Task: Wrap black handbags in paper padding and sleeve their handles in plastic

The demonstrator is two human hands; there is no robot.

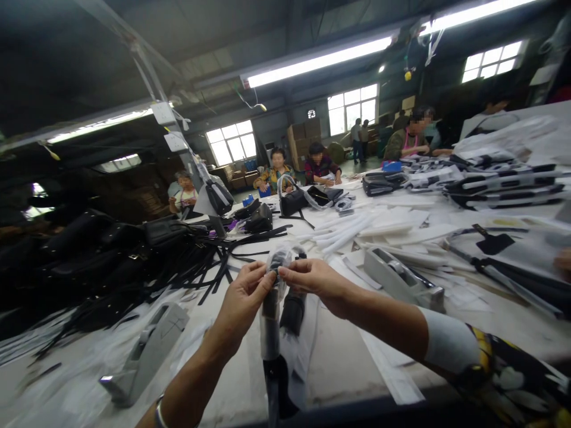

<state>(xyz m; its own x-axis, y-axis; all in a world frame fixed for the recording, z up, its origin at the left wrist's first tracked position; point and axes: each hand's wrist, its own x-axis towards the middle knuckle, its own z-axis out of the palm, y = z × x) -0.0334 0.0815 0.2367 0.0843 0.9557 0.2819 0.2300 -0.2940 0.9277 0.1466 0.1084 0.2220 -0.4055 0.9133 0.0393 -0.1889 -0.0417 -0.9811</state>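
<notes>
A black bag handle (270, 309) wrapped in see-through plastic stands upright before me, bent over at its top. My left hand (247, 291) is closed, thumb and fingers pinching the wrapped handle near its top from the left. From the right, my right hand (314, 279) pinches the plastic at the same spot, its thumb almost touching the left one. Just below my right hand, a second black handle section (293, 312) runs down beside the first. The lower end of the handle meets a dark bag part (279, 386) near the table's front edge, partly cut off by the frame.
Grey tape dispensers stand left (145, 356) and right (401, 279). Black bags (102, 249) with loose straps (223, 255) pile up at left. White strips (343, 232) and wrapped bags (504, 184) cover the right side. Several people sit around the table (339, 368); a hand reaches in at far right.
</notes>
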